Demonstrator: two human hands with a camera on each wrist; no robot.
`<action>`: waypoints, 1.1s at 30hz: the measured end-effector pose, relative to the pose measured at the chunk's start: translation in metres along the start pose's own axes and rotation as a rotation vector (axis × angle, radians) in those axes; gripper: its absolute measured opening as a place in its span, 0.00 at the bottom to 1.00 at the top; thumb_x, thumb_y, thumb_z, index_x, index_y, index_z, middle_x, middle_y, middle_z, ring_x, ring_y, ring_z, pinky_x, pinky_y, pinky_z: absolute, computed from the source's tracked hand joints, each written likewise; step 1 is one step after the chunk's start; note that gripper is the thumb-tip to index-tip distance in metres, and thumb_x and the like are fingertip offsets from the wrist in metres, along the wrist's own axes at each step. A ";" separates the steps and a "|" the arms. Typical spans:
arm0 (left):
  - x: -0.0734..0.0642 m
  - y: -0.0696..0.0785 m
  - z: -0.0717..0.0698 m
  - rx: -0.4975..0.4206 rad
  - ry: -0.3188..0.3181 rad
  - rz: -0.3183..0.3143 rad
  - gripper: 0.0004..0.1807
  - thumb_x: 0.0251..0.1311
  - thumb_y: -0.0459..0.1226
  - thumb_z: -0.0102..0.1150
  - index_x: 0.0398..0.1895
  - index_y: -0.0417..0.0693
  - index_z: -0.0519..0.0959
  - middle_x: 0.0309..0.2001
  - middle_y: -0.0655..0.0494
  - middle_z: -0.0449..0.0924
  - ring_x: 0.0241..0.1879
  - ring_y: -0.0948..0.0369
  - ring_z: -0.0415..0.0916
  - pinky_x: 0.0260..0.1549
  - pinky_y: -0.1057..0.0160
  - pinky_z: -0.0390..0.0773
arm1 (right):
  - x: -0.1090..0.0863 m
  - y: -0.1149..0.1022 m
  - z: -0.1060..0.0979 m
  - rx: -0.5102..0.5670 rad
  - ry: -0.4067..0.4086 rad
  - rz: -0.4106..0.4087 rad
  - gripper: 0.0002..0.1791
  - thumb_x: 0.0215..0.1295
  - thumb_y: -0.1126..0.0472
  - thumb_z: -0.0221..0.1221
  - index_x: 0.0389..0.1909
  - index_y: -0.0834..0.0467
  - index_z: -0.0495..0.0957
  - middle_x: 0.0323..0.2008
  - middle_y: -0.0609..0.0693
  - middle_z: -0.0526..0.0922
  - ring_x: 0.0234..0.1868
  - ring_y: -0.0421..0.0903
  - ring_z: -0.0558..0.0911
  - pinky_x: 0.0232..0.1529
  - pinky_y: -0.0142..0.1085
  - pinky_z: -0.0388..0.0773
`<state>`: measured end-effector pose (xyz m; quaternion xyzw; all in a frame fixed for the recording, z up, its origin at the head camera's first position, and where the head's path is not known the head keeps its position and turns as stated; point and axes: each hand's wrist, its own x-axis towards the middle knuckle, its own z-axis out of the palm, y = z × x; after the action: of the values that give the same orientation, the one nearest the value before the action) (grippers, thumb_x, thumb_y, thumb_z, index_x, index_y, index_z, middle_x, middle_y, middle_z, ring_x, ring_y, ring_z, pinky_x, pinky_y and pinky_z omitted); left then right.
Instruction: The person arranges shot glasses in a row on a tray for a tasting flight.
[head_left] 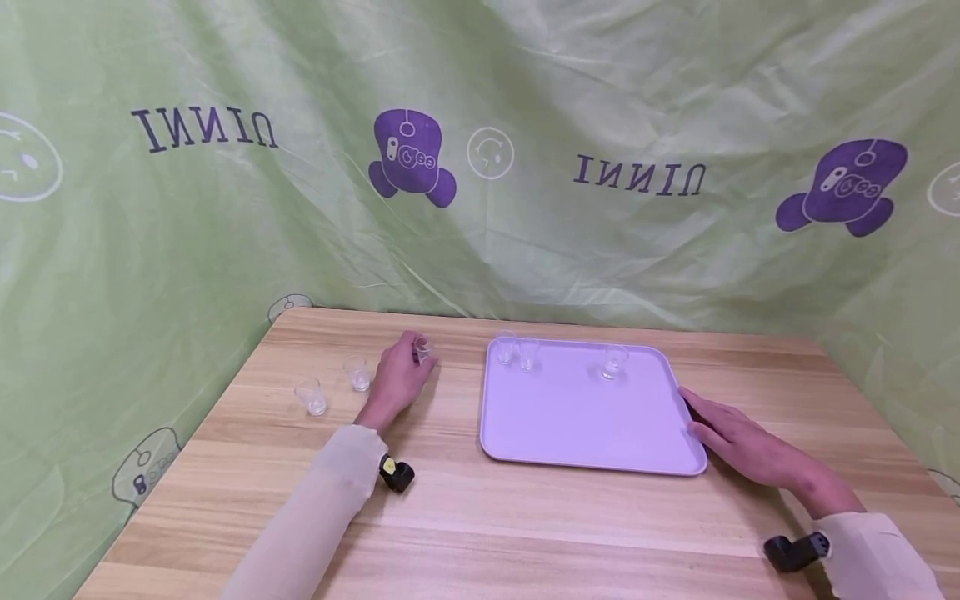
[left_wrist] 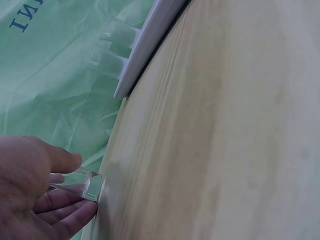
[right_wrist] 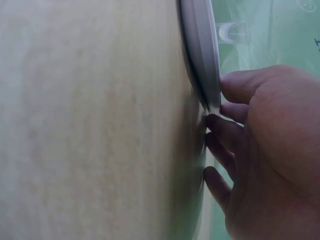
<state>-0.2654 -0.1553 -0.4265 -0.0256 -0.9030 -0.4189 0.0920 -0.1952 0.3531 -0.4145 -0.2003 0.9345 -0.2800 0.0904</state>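
Note:
At the back of the table, left of the tray, my left hand (head_left: 401,375) holds a small clear shot glass (left_wrist: 92,185) between thumb and fingers. The glass stands at the tabletop, its base toward the wood. My right hand (head_left: 750,442) is at the right edge of a lilac tray (head_left: 585,425), thumb against the rim and fingers at its outer side, some fingertips touching the table. Three clear glasses stand on the tray: a pair at its back left corner, one glass (head_left: 528,357) among them, and a single glass (head_left: 612,363) toward the back right.
Two more clear glasses stand on the wooden table (head_left: 450,517) left of my left hand: one glass (head_left: 357,374) nearer it, another glass (head_left: 311,397) farther left. A green printed cloth (head_left: 525,250) hangs behind the table and along its sides.

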 end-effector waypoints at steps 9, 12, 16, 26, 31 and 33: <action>-0.005 0.001 0.003 -0.026 0.004 0.040 0.20 0.68 0.35 0.66 0.59 0.37 0.75 0.44 0.45 0.82 0.45 0.50 0.80 0.48 0.51 0.80 | -0.001 -0.001 0.000 -0.003 -0.002 -0.004 0.36 0.81 0.53 0.51 0.80 0.65 0.51 0.76 0.72 0.55 0.72 0.77 0.53 0.63 0.74 0.53; -0.006 0.002 0.004 -0.040 0.002 0.060 0.20 0.67 0.36 0.67 0.58 0.38 0.76 0.44 0.45 0.82 0.45 0.50 0.79 0.49 0.51 0.80 | -0.001 0.000 0.001 -0.013 0.004 -0.015 0.35 0.81 0.54 0.51 0.80 0.66 0.52 0.75 0.72 0.56 0.72 0.77 0.54 0.63 0.73 0.54; -0.007 0.003 0.005 -0.060 -0.001 0.087 0.21 0.66 0.37 0.69 0.57 0.39 0.76 0.44 0.47 0.82 0.46 0.51 0.79 0.50 0.52 0.79 | 0.000 -0.001 0.001 -0.019 0.009 -0.017 0.35 0.82 0.54 0.50 0.80 0.65 0.52 0.76 0.72 0.56 0.72 0.76 0.55 0.64 0.71 0.55; -0.009 0.016 0.009 -0.097 -0.035 0.142 0.19 0.63 0.38 0.72 0.54 0.42 0.80 0.41 0.53 0.82 0.41 0.56 0.80 0.42 0.55 0.82 | 0.002 -0.004 0.002 -0.024 0.001 0.003 0.35 0.82 0.53 0.50 0.80 0.66 0.52 0.76 0.72 0.55 0.73 0.76 0.54 0.64 0.73 0.54; -0.009 0.028 0.015 -0.110 -0.080 0.213 0.20 0.60 0.38 0.75 0.52 0.41 0.81 0.40 0.55 0.83 0.40 0.58 0.80 0.41 0.57 0.82 | 0.000 -0.004 0.000 -0.013 0.003 0.009 0.36 0.82 0.52 0.50 0.80 0.65 0.51 0.76 0.72 0.54 0.73 0.77 0.53 0.64 0.74 0.53; -0.009 0.035 0.019 -0.109 -0.092 0.247 0.20 0.58 0.37 0.76 0.51 0.40 0.82 0.40 0.55 0.84 0.39 0.58 0.80 0.40 0.58 0.82 | -0.001 -0.003 -0.001 -0.008 0.001 0.010 0.36 0.82 0.52 0.50 0.80 0.65 0.50 0.76 0.72 0.53 0.73 0.77 0.52 0.64 0.74 0.52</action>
<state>-0.2551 -0.1184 -0.4139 -0.1607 -0.8722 -0.4511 0.1001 -0.1938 0.3515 -0.4120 -0.1956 0.9367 -0.2758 0.0904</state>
